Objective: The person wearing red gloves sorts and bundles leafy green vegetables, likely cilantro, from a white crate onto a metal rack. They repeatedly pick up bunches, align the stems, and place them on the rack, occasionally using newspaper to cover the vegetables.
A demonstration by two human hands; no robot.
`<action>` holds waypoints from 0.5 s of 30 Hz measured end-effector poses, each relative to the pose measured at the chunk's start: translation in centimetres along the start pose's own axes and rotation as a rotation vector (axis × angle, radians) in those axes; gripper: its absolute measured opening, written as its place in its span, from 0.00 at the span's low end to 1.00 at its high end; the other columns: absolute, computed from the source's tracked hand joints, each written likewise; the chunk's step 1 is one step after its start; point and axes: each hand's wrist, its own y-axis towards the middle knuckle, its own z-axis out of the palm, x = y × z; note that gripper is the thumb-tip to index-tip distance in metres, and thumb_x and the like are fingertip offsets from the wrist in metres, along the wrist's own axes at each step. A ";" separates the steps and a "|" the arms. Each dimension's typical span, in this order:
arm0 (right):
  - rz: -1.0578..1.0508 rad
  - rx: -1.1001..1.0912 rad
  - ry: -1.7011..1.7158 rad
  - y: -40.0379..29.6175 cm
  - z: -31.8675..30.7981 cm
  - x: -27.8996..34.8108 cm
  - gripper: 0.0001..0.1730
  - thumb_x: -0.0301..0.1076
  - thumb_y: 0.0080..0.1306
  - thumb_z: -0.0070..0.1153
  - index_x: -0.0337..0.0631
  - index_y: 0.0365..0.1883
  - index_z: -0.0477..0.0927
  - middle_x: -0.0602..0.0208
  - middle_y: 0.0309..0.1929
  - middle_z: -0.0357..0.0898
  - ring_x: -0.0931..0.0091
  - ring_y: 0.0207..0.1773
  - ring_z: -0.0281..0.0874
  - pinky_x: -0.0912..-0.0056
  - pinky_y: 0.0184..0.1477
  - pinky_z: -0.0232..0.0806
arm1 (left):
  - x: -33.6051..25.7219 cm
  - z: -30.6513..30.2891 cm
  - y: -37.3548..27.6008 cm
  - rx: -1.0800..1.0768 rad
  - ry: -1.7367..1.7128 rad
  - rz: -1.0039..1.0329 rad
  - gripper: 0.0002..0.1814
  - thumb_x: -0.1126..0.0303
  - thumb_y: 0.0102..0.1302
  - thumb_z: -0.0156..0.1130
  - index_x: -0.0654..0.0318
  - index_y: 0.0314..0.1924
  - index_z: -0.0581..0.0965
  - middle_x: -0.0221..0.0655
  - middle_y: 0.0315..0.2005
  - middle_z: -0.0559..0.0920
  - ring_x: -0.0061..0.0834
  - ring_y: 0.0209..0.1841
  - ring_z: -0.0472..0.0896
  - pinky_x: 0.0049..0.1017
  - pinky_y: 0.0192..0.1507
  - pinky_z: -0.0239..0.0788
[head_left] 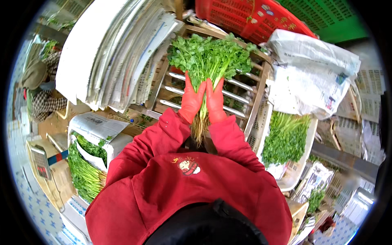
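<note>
A large bunch of leafy green herbs [211, 56], perhaps cilantro or celery, lies over a slatted rack [234, 95] with metal bars, leaves away from me and pale roots towards me. My left hand [193, 97], in an orange-red glove, holds the stems from the left. From the right, my right hand [215, 99], gloved alike, presses on the same stems. The two hands are side by side with thumbs nearly touching, and the roots hang out below them between my red sleeves.
Left of the rack stands a thick stack of newspapers [122, 55]. Greens fill a paper-lined crate [119, 144] at lower left, near a digital scale [40, 162], and a white basket [307, 153] at right. Newsprint [309, 76] and a red crate [245, 18] lie beyond. A person [43, 88] crouches at far left.
</note>
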 end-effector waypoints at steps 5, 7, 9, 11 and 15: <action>-0.076 0.085 0.525 -5.6 0.9 3.9 0.36 0.35 0.76 0.49 0.38 0.77 0.51 0.61 0.69 0.64 0.71 0.67 0.63 0.67 0.69 0.56 | -4.8 -5.8 -3.7 0.132 -0.375 0.070 0.30 0.68 0.71 0.62 0.67 0.69 0.63 0.36 0.56 0.78 0.25 0.57 0.75 0.27 0.59 0.68; -0.227 0.042 0.569 -9.1 0.2 8.0 0.29 0.37 0.76 0.50 0.37 0.70 0.60 0.59 0.61 0.69 0.70 0.60 0.69 0.64 0.62 0.64 | -8.1 -8.6 -6.1 0.110 -0.266 0.247 0.40 0.67 0.68 0.65 0.67 0.74 0.55 0.40 0.61 0.74 0.30 0.62 0.73 0.30 0.65 0.64; -0.332 -0.019 0.583 -12.9 0.1 12.5 0.24 0.40 0.76 0.50 0.36 0.64 0.65 0.57 0.52 0.75 0.66 0.54 0.74 0.60 0.58 0.68 | -10.2 -10.8 -8.3 0.088 -0.321 0.477 0.51 0.65 0.63 0.69 0.65 0.77 0.48 0.44 0.70 0.66 0.35 0.71 0.66 0.31 0.70 0.57; -0.392 0.005 0.578 -15.8 0.4 14.5 0.26 0.39 0.76 0.50 0.36 0.66 0.63 0.57 0.52 0.75 0.67 0.52 0.74 0.62 0.55 0.69 | -12.6 -13.9 -10.4 0.052 -0.387 0.645 0.55 0.61 0.58 0.71 0.62 0.78 0.47 0.48 0.70 0.66 0.42 0.70 0.68 0.33 0.69 0.60; -0.446 0.185 0.542 -20.2 5.9 15.7 0.30 0.37 0.74 0.51 0.37 0.70 0.58 0.57 0.52 0.74 0.69 0.47 0.74 0.65 0.48 0.70 | -12.1 -23.5 -14.7 -0.208 -0.298 0.803 0.57 0.61 0.54 0.73 0.65 0.77 0.50 0.51 0.68 0.68 0.49 0.69 0.69 0.36 0.67 0.62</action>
